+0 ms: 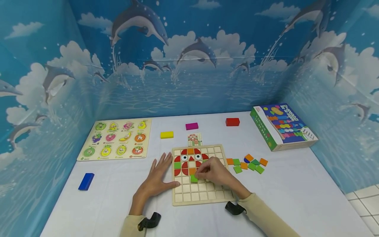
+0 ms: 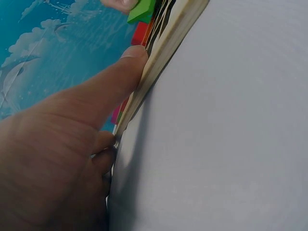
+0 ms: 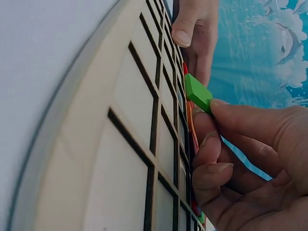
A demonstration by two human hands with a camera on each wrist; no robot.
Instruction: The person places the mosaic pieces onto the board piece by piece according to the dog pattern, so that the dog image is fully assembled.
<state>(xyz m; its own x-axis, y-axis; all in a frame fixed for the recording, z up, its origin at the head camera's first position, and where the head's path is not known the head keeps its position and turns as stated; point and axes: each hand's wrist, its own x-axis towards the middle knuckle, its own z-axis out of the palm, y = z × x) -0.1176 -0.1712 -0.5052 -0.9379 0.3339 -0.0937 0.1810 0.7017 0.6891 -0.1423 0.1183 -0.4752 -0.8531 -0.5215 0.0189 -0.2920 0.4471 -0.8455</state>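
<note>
My right hand (image 1: 215, 171) pinches a green square tile (image 3: 196, 92) between thumb and fingertips, tilted close over the wooden grid board (image 1: 203, 197). Under it on the board lies a pattern of red rounded pieces, orange and green squares and two white eye pieces (image 1: 184, 158). In the head view the held tile overlaps a square just below an orange tile (image 1: 192, 171). My left hand (image 1: 160, 176) rests at the board's left edge with fingers spread, its thumb (image 2: 126, 67) on the rim. A small picture card (image 1: 194, 139) lies behind the board.
Loose orange and green tiles (image 1: 251, 166) lie right of the board. Yellow (image 1: 167, 135), magenta (image 1: 191, 126), red (image 1: 232, 122) and blue (image 1: 86, 181) blocks are spread about. A fruit picture board (image 1: 113, 158) stands back left, a game box (image 1: 284, 126) back right.
</note>
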